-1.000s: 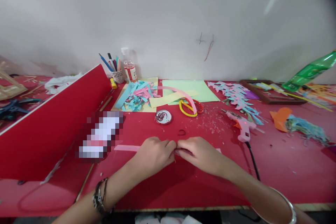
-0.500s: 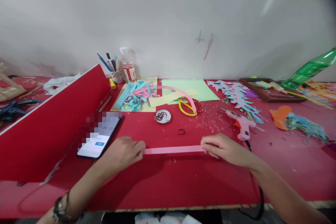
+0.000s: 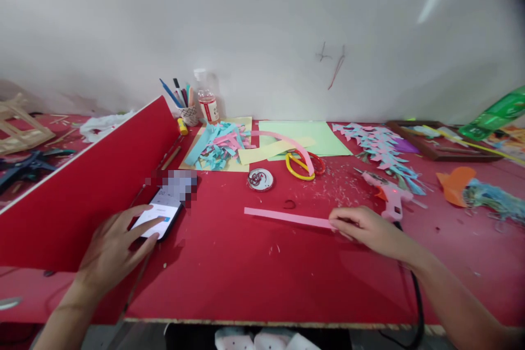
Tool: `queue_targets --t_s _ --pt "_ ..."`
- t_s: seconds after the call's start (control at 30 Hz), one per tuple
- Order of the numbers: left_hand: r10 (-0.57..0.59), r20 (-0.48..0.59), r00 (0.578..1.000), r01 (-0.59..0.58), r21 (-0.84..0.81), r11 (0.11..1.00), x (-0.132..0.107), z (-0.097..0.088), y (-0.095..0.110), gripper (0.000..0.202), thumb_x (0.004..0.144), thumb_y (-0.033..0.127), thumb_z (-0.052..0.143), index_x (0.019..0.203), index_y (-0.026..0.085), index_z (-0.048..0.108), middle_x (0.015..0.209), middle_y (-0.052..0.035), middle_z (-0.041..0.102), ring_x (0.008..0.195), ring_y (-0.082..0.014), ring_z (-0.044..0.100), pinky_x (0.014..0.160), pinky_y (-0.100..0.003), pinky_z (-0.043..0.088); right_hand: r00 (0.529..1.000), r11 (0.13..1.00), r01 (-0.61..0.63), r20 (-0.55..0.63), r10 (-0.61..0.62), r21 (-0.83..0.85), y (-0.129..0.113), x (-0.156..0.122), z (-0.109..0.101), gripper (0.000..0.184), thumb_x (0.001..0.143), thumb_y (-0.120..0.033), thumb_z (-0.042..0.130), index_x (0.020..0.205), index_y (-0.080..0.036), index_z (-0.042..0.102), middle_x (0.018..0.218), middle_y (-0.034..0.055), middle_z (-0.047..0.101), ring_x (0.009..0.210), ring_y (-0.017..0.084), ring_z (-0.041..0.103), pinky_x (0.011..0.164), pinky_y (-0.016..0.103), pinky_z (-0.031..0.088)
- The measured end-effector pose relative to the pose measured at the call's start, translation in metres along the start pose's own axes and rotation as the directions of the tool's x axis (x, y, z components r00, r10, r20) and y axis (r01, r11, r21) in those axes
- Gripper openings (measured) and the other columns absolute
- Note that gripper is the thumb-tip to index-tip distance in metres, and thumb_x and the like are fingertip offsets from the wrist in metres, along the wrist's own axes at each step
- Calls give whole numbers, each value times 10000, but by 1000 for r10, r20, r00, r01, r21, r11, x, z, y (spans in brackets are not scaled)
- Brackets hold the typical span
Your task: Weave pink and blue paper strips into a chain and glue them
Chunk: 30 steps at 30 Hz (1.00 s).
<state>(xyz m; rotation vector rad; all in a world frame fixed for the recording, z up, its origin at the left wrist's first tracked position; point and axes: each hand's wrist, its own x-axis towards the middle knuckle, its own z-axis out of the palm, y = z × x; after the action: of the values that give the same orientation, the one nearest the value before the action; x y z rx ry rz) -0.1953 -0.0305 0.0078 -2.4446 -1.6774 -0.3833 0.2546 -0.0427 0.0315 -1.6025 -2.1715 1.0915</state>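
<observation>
Flat, narrow pink paper strip (image 3: 287, 217), left end free, sits over the smooth red tabletop (image 3: 254, 290), front-centre. We pinch its right end in our right hand (image 3: 365, 227). Our left hand (image 3: 112, 246) is spread over the slab-shaped phone (image 3: 166, 209); can't tell if fingertips touch glass.

The paper strip (image 3: 287, 217) looks matt and smooth.
</observation>
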Motion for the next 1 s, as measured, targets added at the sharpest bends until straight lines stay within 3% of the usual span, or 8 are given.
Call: queue_targets --t_s 0.1,0.2,0.3,0.43,0.53,0.63,0.8,1.0 --pt "2 -9 1000 -1 26 1000 4 -3 3 269 798 319 379 960 253 584 1079 -95 518 990 -290 474 849 -450 357 1000 1000 -4 -9 4 -10 0 -2 -1 321 835 -406 341 642 -174 452 573 -20 450 547 106 420 528 224 307" --pt "10 -59 998 -12 -35 999 15 -9 23 267 789 303 403 997 240 557 1070 -91 518 998 -280 472 855 -438 360 1000 999 3 -24 -4 -41 -10 -4 0 321 837 -399 343 644 -174 466 594 -10 484 571 113 444 541 223 316" --pt "117 -94 989 -134 -196 971 30 -16 68 259 813 278 387 1019 215 533 1024 -79 535 973 -226 486 834 -365 392 998 993 61 -17 -63 -98 -34 -3 5 282 841 -349 363 675 -175 510 658 1 556 626 121 492 583 222 322" --pt "336 19 942 -313 -318 895 49 -22 137 309 817 284 423 1110 204 480 1067 -62 552 985 -195 485 843 -331 375 983 964 180 6 -182 -195 -69 6 22 218 842 -289 385 775 -195 570 731 6 612 676 126 526 596 217 304" --pt "464 136 875 -385 -384 839 59 -22 165 175 831 265 422 910 203 565 839 -14 624 754 -154 546 702 -286 393 969 929 235 -12 -249 -286 -80 14 31 208 834 -260 391 724 -187 551 611 -7 565 559 106 475 531 213 267" --pt "465 196 863 -368 -385 846 65 -18 171 248 866 254 356 748 185 563 691 4 625 592 -133 533 590 -266 356 947 885 278 -46 -317 -372 -80 19 34 177 809 -192 403 683 -178 526 588 -8 537 556 106 451 544 218 266" --pt "463 217 859 -346 -420 839 69 -15 166 270 869 271 351 711 172 547 674 0 633 585 -132 541 557 -247 317 895 818 409 4 -446 -404 -78 27 38 168 807 -181 400 680 -173 510 646 6 553 623 113 459 605 221 287" --pt "435 351 829 -287 -400 870 71 -21 148 232 851 228 396 707 170 567 649 0 628 570 -126 536 511 -223 282 918 847 344 -45 -395 -405 -63 34 43 120 661 -96 442 573 -174 463 504 -36 457 489 84 350 532 213 239"
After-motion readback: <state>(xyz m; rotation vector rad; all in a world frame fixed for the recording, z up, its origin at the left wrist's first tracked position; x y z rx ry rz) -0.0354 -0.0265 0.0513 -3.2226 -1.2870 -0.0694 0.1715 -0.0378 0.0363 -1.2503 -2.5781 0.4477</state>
